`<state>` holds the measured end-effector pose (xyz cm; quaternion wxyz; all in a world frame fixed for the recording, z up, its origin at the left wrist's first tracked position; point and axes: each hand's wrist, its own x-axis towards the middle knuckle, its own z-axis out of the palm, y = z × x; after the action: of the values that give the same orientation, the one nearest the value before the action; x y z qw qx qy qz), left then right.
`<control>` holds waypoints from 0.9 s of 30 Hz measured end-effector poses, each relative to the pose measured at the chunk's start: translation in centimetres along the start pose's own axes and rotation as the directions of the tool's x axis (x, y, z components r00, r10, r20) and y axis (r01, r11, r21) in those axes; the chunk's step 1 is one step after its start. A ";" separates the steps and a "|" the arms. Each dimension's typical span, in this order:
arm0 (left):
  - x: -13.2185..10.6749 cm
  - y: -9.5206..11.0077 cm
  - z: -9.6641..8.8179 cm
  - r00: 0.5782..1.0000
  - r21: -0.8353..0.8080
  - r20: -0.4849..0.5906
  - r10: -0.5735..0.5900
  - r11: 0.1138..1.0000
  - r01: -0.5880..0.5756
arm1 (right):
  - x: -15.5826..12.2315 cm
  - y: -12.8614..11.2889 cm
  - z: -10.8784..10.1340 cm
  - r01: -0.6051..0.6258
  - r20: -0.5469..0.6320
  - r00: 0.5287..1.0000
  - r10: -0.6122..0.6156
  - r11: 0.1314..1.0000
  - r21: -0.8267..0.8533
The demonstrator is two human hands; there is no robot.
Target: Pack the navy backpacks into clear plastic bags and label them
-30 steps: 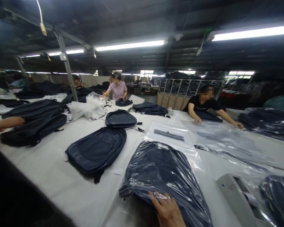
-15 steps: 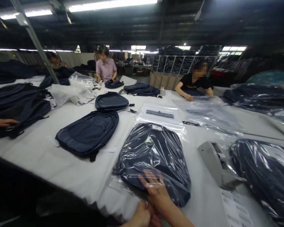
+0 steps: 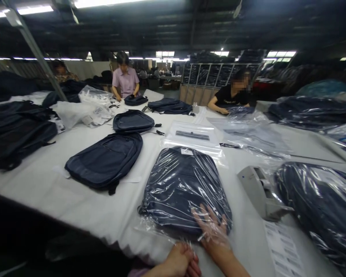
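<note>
A dark blue backpack in a clear plastic bag (image 3: 184, 184) lies on the white table (image 3: 75, 204) in front of me. My right hand (image 3: 212, 229) sits inside the bag's open mouth under the film, fingers spread flat against the backpack's near end. My left hand (image 3: 180, 261) is closed, pinching the loose plastic edge of the bag mouth at the table's near edge.
An unbagged blue backpack (image 3: 105, 161) lies to the left, another (image 3: 132, 121) behind it. A grey tape dispenser (image 3: 258, 190) and a bagged backpack (image 3: 320, 204) are at right. Empty plastic bags (image 3: 193, 136) lie beyond. Two people work across the table.
My right hand has slid to the right and deeper under the plastic, fingers now spread. My left hand has come into view gripping the bag's edge. The view tilted down.
</note>
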<state>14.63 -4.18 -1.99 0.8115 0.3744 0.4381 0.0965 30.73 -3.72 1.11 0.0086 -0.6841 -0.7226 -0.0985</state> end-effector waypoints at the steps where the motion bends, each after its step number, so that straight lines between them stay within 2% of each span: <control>1: -0.2 -0.1 -0.2 1.000 0.016 -0.017 -0.004 1.000 0.004 | 0.1 0.0 0.0 -0.003 0.018 1.000 0.002 1.000 0.012; 5: -1.8 0.0 -1.6 1.000 0.110 -0.027 -0.012 0.994 0.015 | -0.4 1.0 -1.5 0.014 0.052 0.998 -0.020 0.993 0.116; 7: -3.2 0.7 -2.0 0.999 0.296 0.038 0.029 0.954 -0.039 | -1.4 1.7 -2.9 0.025 0.042 0.999 -0.033 0.984 0.175; 8: -4.0 1.3 -2.0 0.995 0.420 0.074 0.073 0.902 -0.098 | -2.0 2.0 -3.6 0.030 0.039 0.999 -0.038 0.979 0.200; 10: -5.4 2.9 -1.5 0.962 0.657 0.153 0.225 0.704 -0.269 | -3.4 2.3 -4.6 0.043 0.031 0.998 -0.051 0.972 0.232; 11: -5.9 3.8 -1.1 0.924 0.740 0.209 0.322 0.565 -0.364 | -4.1 2.5 -4.9 0.049 0.021 0.998 -0.055 0.971 0.236; 13: -5.8 5.6 -0.3 0.792 0.809 0.386 0.472 0.240 -0.537 | -5.2 2.7 -4.8 0.066 -0.016 0.998 -0.064 0.976 0.206; 14: -5.3 6.3 0.0 0.721 0.803 0.481 0.499 0.079 -0.590 | -5.7 2.9 -4.6 0.074 -0.036 0.997 -0.069 0.983 0.170; 15: -4.6 6.8 0.2 0.669 0.790 0.554 0.496 -0.059 -0.610 | -6.1 3.1 -4.3 0.076 -0.050 0.996 -0.070 0.990 0.122; 16: -3.7 7.2 0.3 0.647 0.788 0.588 0.485 -0.166 -0.593 | -6.4 3.3 -4.0 0.064 -0.051 0.997 -0.061 0.995 0.071; 17: -2.7 7.5 0.4 0.657 0.805 0.585 0.475 -0.242 -0.542 | -6.6 3.6 -3.8 0.047 -0.034 0.998 -0.046 0.999 0.024; 18: -1.8 7.7 0.5 0.689 0.834 0.551 0.470 -0.290 -0.469 | -6.7 3.9 -3.7 0.030 -0.005 1.000 -0.030 0.999 -0.013; 20: -0.5 8.2 0.6 0.758 0.887 0.452 0.470 -0.329 -0.325 | -6.6 4.5 -3.8 0.014 0.057 0.998 -0.011 0.998 -0.054; 22: 0.0 8.8 0.7 0.790 0.902 0.407 0.459 -0.341 -0.266 | -6.3 4.9 -4.2 0.027 0.093 0.995 -0.021 0.998 -0.062; 25: -0.5 10.5 0.7 0.784 0.896 0.434 0.444 -0.303 -0.325 | -5.7 5.1 -4.7 0.070 0.101 0.993 -0.064 0.996 -0.058; 27: -0.9 11.8 0.4 0.767 0.892 0.451 0.456 -0.252 -0.374 | -5.6 5.0 -4.6 0.147 0.092 0.986 -0.141 0.987 -0.058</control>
<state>16.43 3.40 6.93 0.1828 0.9547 0.2326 0.0326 35.51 -9.77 5.40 -0.0523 -0.6335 -0.7664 -0.0922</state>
